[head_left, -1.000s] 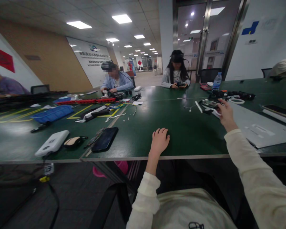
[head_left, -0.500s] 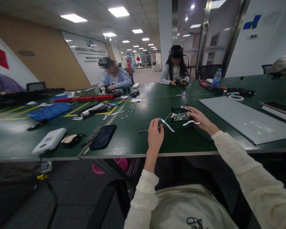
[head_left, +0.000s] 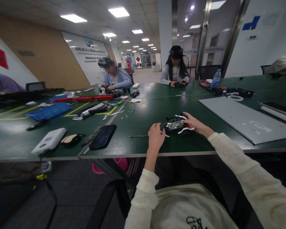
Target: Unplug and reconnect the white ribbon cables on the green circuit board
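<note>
A small green circuit board in a black housing [head_left: 175, 125] lies in front of me, close to the table's near edge. My right hand [head_left: 196, 123] is closed on its right end, with the thumb and fingers at the rim. White strips [head_left: 186, 129] stick out around the housing. At the left end, my left hand [head_left: 156, 136] has its fingers curled in beside the thin wires and a white strip. What those fingers pinch is hidden from view. A thin grey cable [head_left: 139, 136] runs out leftward from behind this hand.
Left of my hands lie a black phone [head_left: 103, 136], a white power bank [head_left: 49, 141] and a blue tray [head_left: 49, 111]. A flat grey panel [head_left: 240, 117] lies to the right. A water bottle [head_left: 216, 78] stands farther back. Two people sit across the green table [head_left: 124, 143].
The board has shifted left and nearer to me, along with my right hand. My left hand has dropped slightly and curled more, covering most of a white strip. The grey cable's end has slid left.
</note>
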Tool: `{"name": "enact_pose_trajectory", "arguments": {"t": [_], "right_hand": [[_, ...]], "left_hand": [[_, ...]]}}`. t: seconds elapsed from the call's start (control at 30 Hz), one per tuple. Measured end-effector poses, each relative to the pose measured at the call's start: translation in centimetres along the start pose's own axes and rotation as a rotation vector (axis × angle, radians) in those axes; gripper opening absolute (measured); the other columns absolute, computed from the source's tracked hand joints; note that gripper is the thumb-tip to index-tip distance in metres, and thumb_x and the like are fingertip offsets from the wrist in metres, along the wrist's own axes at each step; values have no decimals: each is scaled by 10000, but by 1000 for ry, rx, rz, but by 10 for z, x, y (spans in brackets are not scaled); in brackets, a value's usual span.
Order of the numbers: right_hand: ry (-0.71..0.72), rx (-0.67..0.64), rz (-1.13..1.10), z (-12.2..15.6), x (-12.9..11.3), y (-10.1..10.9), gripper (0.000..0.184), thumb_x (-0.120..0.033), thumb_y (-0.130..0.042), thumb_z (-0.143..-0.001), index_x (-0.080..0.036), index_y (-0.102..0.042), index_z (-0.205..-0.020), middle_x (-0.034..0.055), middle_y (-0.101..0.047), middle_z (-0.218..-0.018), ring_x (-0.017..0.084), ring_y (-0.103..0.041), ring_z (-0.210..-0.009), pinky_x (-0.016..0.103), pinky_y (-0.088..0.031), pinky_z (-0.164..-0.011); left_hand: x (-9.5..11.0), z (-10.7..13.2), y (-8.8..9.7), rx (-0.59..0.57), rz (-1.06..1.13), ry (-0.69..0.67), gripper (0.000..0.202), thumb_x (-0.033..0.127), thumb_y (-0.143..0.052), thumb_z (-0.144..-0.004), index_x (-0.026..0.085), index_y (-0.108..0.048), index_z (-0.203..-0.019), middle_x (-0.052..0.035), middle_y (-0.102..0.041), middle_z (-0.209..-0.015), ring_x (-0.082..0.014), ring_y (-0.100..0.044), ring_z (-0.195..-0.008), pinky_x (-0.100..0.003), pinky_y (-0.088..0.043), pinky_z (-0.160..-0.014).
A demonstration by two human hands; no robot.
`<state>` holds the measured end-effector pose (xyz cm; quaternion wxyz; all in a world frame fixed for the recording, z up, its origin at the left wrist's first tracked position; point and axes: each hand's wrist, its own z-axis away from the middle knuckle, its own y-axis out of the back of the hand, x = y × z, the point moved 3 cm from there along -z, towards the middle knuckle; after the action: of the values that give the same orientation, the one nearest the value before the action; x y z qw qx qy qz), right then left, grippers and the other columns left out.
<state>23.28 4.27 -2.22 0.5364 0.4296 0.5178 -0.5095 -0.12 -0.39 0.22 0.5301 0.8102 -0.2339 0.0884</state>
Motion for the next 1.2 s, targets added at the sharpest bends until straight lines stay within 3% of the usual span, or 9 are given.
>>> {"name": "enact_pose_trajectory", "arguments": {"t": [0.23,0.4,0.53,0.63,0.77,0.83,0.93,1.07,1.2], "right_hand": [[-18,28,-16,1,1,1,767,-245,-682,-764,-246,-335,-1448,49,-644,-900,138,-605,-629,199,-463,-455],[-9,85,-54,3,4,7,772,-237,-668,-778,-226,-299,-1456,45,-664,-850,159,-647,-674,228,-537,-546],[6,129,-10,5,7,14,793,-254,-667,-784,-224,-270,-1471,45,-689,-832,173,-676,-715,276,-581,-656],[66,180,108,5,7,17,732,-260,-648,-796,-210,-322,-1449,52,-700,-817,183,-681,-706,302,-587,-653],[199,256,387,7,3,21,431,-258,-598,-817,-193,-570,-1242,58,-705,-796,176,-672,-670,292,-564,-620],[260,330,578,6,-3,27,303,-245,-550,-836,-192,-644,-1119,53,-711,-812,167,-674,-704,295,-545,-687],[298,439,795,-1,-10,40,261,-239,-513,-844,-188,-687,-1031,51,-720,-922,163,-670,-838,293,-496,-820],[201,317,936,-19,-11,48,322,-329,-479,-876,-170,-719,-1019,73,-700,-1067,175,-640,-960,255,-449,-830],[116,195,1029,-28,-6,44,424,-415,-434,-906,-135,-751,-932,98,-710,-983,180,-640,-886,233,-425,-745]], "left_hand": [[2,3,-1,-33,-39,-45,326,319,-503,-906,203,-544,-1208,-117,-526,-1283,-265,-480,-1224,-423,-407,-1016],[2,6,-5,-102,-64,-113,244,341,-507,-907,215,-593,-1097,-93,-569,-1199,-262,-494,-1186,-459,-382,-1020],[1,6,-7,-122,-64,-120,247,328,-513,-903,225,-589,-1114,-86,-567,-1215,-261,-476,-1213,-479,-357,-1041],[0,6,-7,-123,-58,-114,239,316,-516,-901,227,-594,-1110,-84,-567,-1227,-260,-475,-1219,-479,-351,-1049],[1,6,-6,-130,-49,-124,240,303,-516,-902,223,-592,-1115,-80,-574,-1229,-255,-471,-1228,-466,-350,-1051],[1,6,-6,-130,-50,-124,235,296,-518,-900,221,-594,-1110,-77,-576,-1228,-253,-470,-1230,-459,-351,-1048],[1,6,-6,-129,-55,-118,224,281,-520,-897,222,-597,-1100,-72,-586,-1210,-250,-465,-1235,-452,-347,-1049],[1,5,-6,-133,-41,-118,223,287,-504,-908,224,-599,-1099,-72,-587,-1212,-248,-462,-1238,-451,-340,-1054],[2,5,-5,-143,-37,-119,223,279,-497,-910,221,-601,-1098,-75,-587,-1215,-247,-468,-1236,-448,-337,-1057]]}}
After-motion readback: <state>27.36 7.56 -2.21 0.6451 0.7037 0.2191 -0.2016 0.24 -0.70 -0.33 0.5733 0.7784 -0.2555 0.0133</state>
